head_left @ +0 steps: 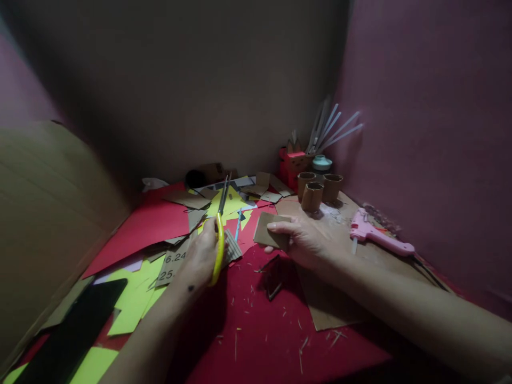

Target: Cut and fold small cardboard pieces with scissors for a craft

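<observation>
My left hand point(200, 253) is closed around the yellow handle of a pair of scissors point(220, 240), whose blades point away toward the back wall. Just right of that hand lies a ridged piece of corrugated cardboard point(232, 249); I cannot tell if the fingers touch it. Between thumb and fingers, my right hand point(306, 242) pinches a small flat cardboard piece point(266, 229) above the red surface. Below it rest a few thin cardboard strips point(274, 282). A light-blue pencil-like stick point(239, 225) lies between the two hands.
Three small cardboard tubes point(312, 197) stand at the back right, near a red box point(291, 165) and glue sticks point(340, 128). A pink glue gun point(378, 234) lies on a cardboard sheet point(328, 304). Yellow paper point(138, 290), red paper point(152, 218) and a black object point(86, 325) cover the left.
</observation>
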Demonstrator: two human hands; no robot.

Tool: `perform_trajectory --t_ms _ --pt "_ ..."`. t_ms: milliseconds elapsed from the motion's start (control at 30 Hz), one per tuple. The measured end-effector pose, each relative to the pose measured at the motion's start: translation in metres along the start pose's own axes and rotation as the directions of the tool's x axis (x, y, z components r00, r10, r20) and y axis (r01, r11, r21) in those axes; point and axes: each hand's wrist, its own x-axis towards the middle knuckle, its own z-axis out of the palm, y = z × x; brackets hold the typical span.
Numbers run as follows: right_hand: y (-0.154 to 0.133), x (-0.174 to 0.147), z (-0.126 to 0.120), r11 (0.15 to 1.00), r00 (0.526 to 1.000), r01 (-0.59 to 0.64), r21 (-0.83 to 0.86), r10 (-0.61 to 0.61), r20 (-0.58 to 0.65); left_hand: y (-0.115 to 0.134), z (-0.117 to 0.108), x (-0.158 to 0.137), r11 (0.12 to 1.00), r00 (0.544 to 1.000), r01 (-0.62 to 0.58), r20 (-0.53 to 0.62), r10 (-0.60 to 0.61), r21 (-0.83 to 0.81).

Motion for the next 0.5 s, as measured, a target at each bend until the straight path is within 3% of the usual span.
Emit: perform_trajectory --t_ms 100,233,333,500 --pt "0.005 -0.005 -0.003 0.998 1.000 -0.019 0.060 0.018 0.020 0.006 0.006 -0.006 0.988 0.994 -0.002 0.110 0.019 -0.156" --pt "0.013 -0.010 -0.003 0.994 0.998 0.012 0.109 -0.019 0.065 0.014 0.017 -0.018 0.904 0.963 0.058 0.262 0.061 -0.423" --pt "0.017 -0.014 -0.003 0.995 0.996 0.004 0.103 -0.013 0.090 0.017 0.022 -0.023 0.937 0.964 0.022 0.255 0.073 -0.348" --pt "0.016 -0.019 -0.005 0.990 0.993 -0.117 0.076 0.115 0.031 0.022 0.022 -0.025 0.975 0.974 0.006 0.221 0.044 -0.222"
